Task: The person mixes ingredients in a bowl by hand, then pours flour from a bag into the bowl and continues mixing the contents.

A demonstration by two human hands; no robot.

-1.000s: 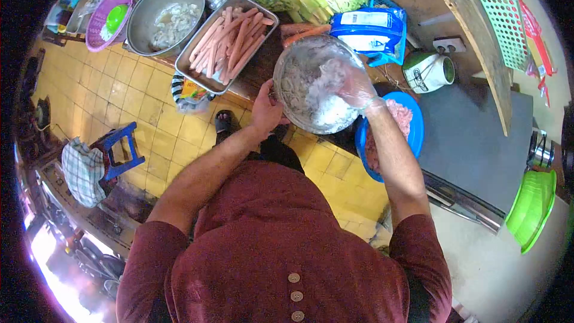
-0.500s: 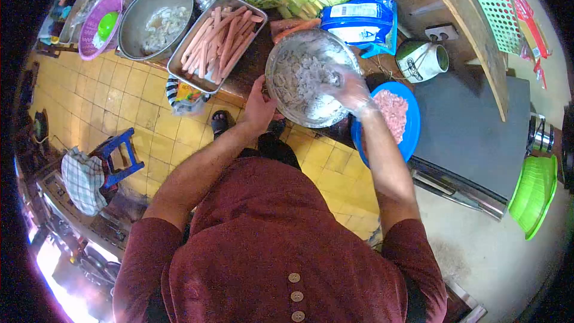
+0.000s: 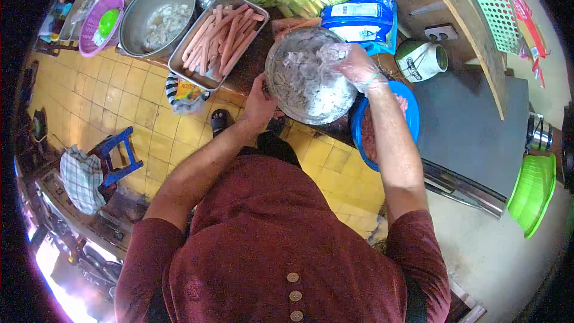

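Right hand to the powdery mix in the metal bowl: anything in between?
Nothing visible beyond the clear glove it wears; the right hand is at the powdery mix. The left hand is at the far side of the metal bowl. The blue bowl sits beneath the right forearm, outside that path.

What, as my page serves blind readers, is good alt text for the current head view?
A person's gloved right hand works whitish, floury food in a metal bowl; the bare left hand holds the bowl's rim. At left, a tray holds pink sticks; at right, a blue bowl of pink mince sits partly behind the forearm.
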